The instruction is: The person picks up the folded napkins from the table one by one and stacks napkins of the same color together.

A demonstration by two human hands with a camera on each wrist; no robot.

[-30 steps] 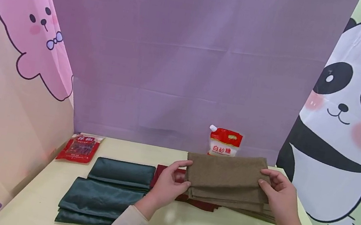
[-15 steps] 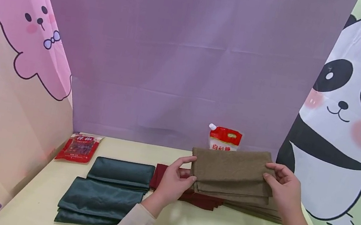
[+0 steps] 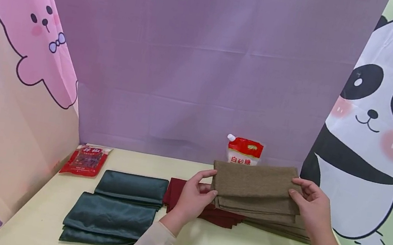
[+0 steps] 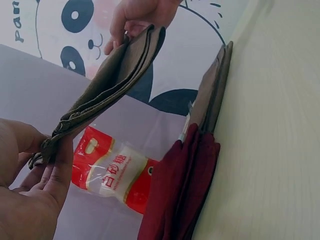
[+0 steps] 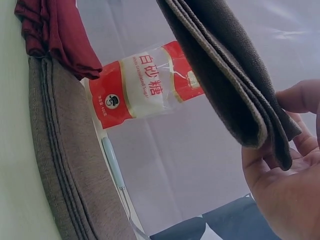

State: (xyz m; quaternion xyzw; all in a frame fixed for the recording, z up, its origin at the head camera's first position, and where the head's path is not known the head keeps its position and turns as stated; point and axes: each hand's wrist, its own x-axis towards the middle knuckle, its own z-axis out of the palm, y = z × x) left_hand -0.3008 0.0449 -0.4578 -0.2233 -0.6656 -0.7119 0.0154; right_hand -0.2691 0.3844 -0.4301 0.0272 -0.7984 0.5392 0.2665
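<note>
Both hands hold a folded brown cloth (image 3: 254,183) up over the table, one at each end. My left hand (image 3: 191,201) pinches its left edge between thumb and fingers, and my right hand (image 3: 312,205) pinches the right edge. The wrist views show the cloth's stacked layers edge-on, clear of the things below. Under it lies a second folded brown cloth (image 5: 70,150), partly hidden in the head view. A dark red folded cloth (image 3: 220,218) adjoins that one on the left, partly covered by the held cloth and my left hand.
Two dark green folded cloths (image 3: 132,187) lie at the left, one nearer the front. A red packet (image 3: 86,160) rests at the back left. Behind the held cloth stands a white sugar pouch (image 3: 245,149). A utensil with a pale blue handle (image 5: 114,162) lies beside the lower brown cloth.
Both hands have carried the brown cloth a little to the right and slightly upward, so it covers more of the sugar pouch. In the last half second the movement is small.
</note>
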